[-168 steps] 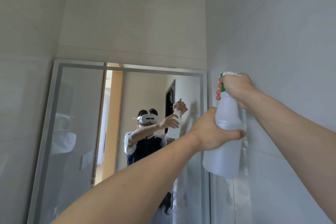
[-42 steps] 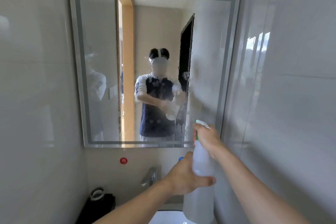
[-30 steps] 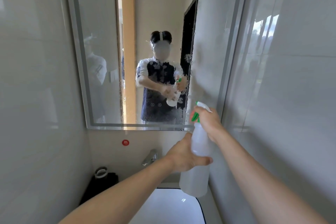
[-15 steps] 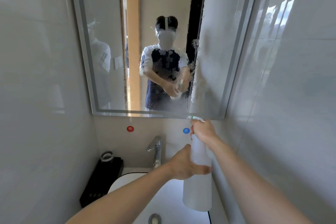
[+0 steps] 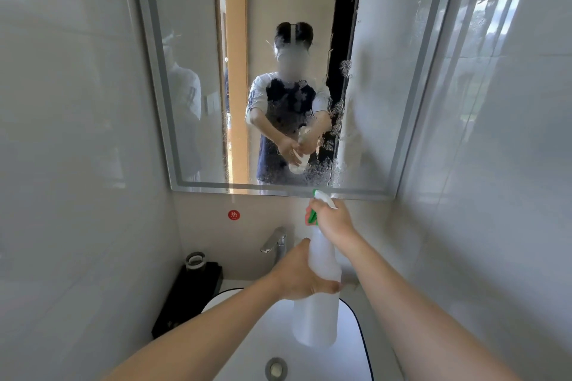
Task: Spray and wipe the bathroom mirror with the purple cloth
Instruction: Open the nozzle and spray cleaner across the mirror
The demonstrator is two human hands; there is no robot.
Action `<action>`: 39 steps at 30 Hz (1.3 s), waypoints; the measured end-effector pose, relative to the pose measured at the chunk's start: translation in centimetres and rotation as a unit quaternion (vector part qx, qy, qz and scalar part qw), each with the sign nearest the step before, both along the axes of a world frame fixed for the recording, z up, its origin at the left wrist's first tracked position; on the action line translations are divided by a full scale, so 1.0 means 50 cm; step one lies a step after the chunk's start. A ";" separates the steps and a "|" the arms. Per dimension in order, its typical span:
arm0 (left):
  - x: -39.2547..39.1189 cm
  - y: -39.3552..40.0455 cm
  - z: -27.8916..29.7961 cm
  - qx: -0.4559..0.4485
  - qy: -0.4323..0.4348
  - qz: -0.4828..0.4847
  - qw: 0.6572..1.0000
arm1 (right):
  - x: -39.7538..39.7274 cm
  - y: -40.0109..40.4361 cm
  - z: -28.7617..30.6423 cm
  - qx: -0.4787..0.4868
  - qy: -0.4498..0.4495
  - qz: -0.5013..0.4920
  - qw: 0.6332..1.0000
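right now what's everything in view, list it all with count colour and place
translucent white plastic spray bottle with green trigger: 1, held over the basin
grey-framed wall mirror: 1, above the basin, droplets on its lower middle
white ceramic basin: 1, bottom centre
chrome tap: 1, behind the basin
round red sticker: 1, wall under the mirror
black box: 1, left of the basin
left hand: grips the bottle's body
right hand: grips the bottle's head
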State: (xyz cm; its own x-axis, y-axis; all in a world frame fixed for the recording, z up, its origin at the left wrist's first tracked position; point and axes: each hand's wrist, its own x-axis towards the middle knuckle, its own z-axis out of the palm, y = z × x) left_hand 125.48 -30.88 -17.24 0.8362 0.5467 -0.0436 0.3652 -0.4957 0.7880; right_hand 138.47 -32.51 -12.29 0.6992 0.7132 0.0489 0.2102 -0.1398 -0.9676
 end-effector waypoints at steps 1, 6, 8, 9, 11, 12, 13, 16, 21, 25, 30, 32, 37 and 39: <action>-0.007 0.002 -0.004 -0.007 -0.003 -0.001 1.000 | -0.004 0.006 -0.006 -0.010 -0.005 0.003 1.000; -0.035 0.004 -0.018 -0.047 -0.007 0.001 0.999 | -0.019 0.039 -0.034 -0.041 -0.007 -0.004 0.999; -0.042 0.008 -0.024 -0.054 -0.009 0.007 0.998 | -0.031 0.041 -0.029 -0.043 -0.023 -0.017 0.999; -0.043 0.010 -0.025 -0.052 -0.011 0.009 0.999 | -0.036 0.041 -0.027 -0.046 -0.027 -0.023 0.998; -0.047 0.013 -0.016 -0.048 -0.015 0.014 0.999 | -0.045 0.037 -0.016 -0.043 -0.031 -0.033 0.998; -0.049 0.012 -0.005 -0.043 -0.020 0.014 0.999 | -0.046 0.036 -0.011 -0.037 -0.033 -0.035 0.998; -0.046 0.018 0.001 -0.036 -0.021 0.018 0.999 | -0.049 0.033 -0.002 -0.026 -0.039 -0.032 0.998; -0.038 0.037 0.030 -0.006 -0.040 0.040 0.998 | -0.053 0.035 0.041 0.040 -0.063 -0.020 0.997; -0.032 0.053 0.091 -0.001 -0.063 0.058 0.996 | -0.063 0.040 0.128 0.119 -0.085 -0.015 0.989; -0.031 0.051 0.111 -0.008 -0.091 0.047 0.995 | -0.063 0.037 0.154 0.127 -0.091 -0.007 0.988; -0.030 0.046 0.102 -0.015 -0.092 0.039 0.995 | -0.066 0.039 0.149 0.094 -0.099 -0.027 0.990; -0.032 0.045 0.106 -0.019 -0.096 0.029 0.995 | -0.069 0.039 0.150 0.092 -0.100 -0.034 0.990; -0.039 0.052 0.155 0.004 -0.119 -0.005 0.993 | -0.079 0.031 0.198 0.113 -0.088 -0.065 0.988; -0.040 0.060 0.188 0.023 -0.130 -0.009 0.991 | -0.077 0.029 0.231 0.126 -0.103 -0.080 0.984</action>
